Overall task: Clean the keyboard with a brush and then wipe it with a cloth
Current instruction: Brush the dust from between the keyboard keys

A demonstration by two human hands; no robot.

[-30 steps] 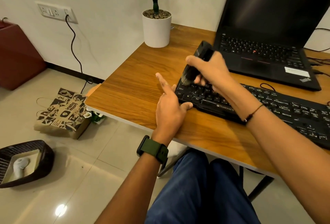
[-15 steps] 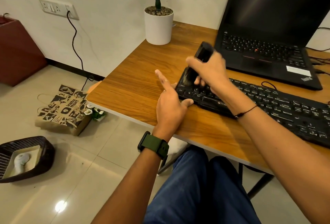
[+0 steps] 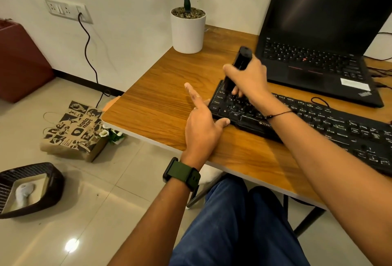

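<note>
The brush, a stiff black stick that looks light, stands tilted with its bristle end on the upper-left keys of the keyboard; its thick handle is the sensible place to hold. The right hand has a closed grip round that handle. The flat, rigid keyboard lies on the table before the laptop. The left hand steadies its left end, thumb on the front edge, fingers relaxed. Compared with a second earlier, the brush tip sits slightly nearer the keyboard's far-left corner.
</note>
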